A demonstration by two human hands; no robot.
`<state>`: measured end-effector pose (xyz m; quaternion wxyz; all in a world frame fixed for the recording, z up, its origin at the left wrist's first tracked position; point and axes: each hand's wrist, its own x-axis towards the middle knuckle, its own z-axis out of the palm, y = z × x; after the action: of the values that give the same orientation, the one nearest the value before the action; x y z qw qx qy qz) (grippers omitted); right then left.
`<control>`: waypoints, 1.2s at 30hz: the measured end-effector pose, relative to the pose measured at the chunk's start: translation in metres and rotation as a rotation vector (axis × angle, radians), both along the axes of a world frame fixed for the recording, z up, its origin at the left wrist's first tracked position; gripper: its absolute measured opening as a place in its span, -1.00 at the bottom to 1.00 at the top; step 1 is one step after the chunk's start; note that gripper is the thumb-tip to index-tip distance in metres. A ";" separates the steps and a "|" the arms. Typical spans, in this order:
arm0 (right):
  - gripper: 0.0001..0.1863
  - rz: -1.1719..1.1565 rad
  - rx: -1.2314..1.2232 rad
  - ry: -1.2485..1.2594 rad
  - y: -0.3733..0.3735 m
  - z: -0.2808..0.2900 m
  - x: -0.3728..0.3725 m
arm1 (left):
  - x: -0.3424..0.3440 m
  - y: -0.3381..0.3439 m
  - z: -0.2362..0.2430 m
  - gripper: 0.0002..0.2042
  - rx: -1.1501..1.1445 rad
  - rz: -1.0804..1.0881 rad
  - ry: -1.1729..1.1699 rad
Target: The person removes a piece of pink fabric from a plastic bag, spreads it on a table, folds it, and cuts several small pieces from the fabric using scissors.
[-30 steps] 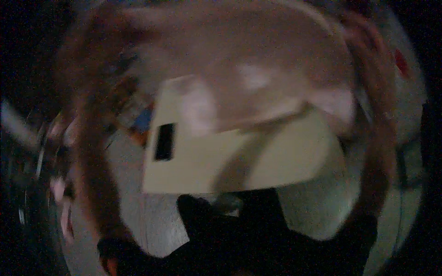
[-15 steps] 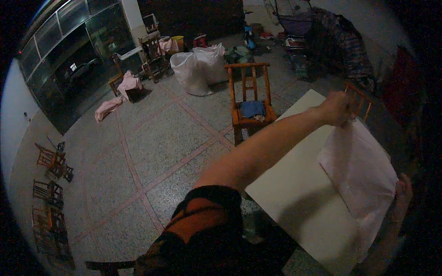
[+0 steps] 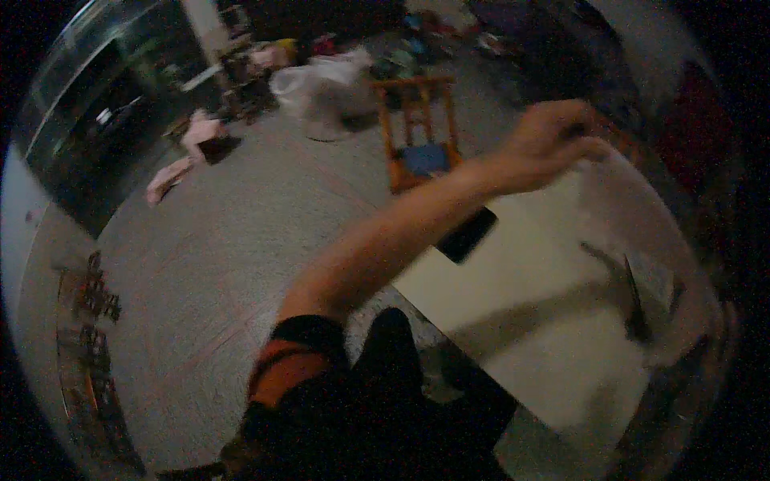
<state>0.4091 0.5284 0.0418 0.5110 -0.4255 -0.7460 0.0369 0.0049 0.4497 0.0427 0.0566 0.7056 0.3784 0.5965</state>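
Note:
My left hand (image 3: 557, 144) is closed on the upper edge of a thin pale pink cloth (image 3: 630, 204), which it holds raised over a cream board (image 3: 513, 264). My right hand (image 3: 714, 337), dim and blurred at the right rim, grips the cloth's lower right side. A black rectangular object (image 3: 465, 232), perhaps a phone, lies on the board beside my left forearm. A thin dark shape (image 3: 634, 313) shows by the cloth's lower edge, too blurred to name.
A wooden chair (image 3: 413, 100) with a blue pad stands beyond the board. Large white sacks (image 3: 317, 92) and pink cloths (image 3: 196, 136) are farther back on the speckled floor (image 3: 200, 264). More wooden chairs (image 3: 96, 345) line the left wall. A glass doorway (image 3: 88, 104) is at upper left.
The view swung from close over the board to the room. Since half a second ago my left hand and the cloth have risen in view, and the black object has come into sight.

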 end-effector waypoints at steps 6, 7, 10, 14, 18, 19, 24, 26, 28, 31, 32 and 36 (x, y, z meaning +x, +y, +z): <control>-0.72 0.287 -0.417 -0.240 -0.049 -0.116 -0.008 | -0.021 -0.088 -0.139 -0.83 -0.554 0.039 -0.194; -0.74 0.345 -0.423 -0.227 -0.057 -0.133 -0.021 | -0.027 -0.111 -0.150 -0.84 -0.704 0.086 -0.233; -0.79 0.350 -0.543 -0.274 -0.085 -0.149 -0.026 | -0.022 -0.129 -0.178 -0.87 -0.652 0.100 -0.026; -0.77 0.414 -0.582 -0.243 -0.106 -0.182 -0.001 | -0.008 -0.142 -0.177 -0.90 -0.730 0.132 0.183; -0.77 0.438 -0.410 -0.397 -0.116 -0.197 -0.006 | -0.017 -0.163 -0.177 -0.83 -0.729 0.095 0.302; -0.76 0.436 -0.349 -0.438 -0.120 -0.196 -0.005 | -0.012 -0.165 -0.173 -0.81 -0.771 0.103 0.291; -0.71 0.501 -0.140 -0.563 -0.123 -0.211 0.008 | 0.007 -0.170 -0.169 -0.78 -0.729 0.118 0.555; -0.70 0.545 -0.140 -0.566 -0.123 -0.214 0.016 | 0.017 -0.173 -0.168 -0.76 -0.680 0.106 0.684; -0.70 0.607 -0.139 -0.567 -0.124 -0.221 0.012 | 0.009 -0.180 -0.173 -0.74 -0.667 0.113 0.832; -0.69 0.610 -0.069 -0.556 -0.127 -0.217 0.010 | 0.010 -0.183 -0.176 -0.76 -0.718 0.114 0.807; -0.68 0.612 -0.076 -0.570 -0.129 -0.219 0.010 | 0.013 -0.182 -0.175 -0.77 -0.749 0.099 0.800; -0.69 0.601 -0.098 -0.553 -0.144 -0.224 0.011 | 0.021 -0.185 -0.151 -0.80 -0.866 0.052 0.797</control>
<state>0.4203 0.3845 -0.1818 0.2371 -0.2063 -0.9436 0.1042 0.0259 0.2645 -0.1083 0.1786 0.7784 0.5968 0.0776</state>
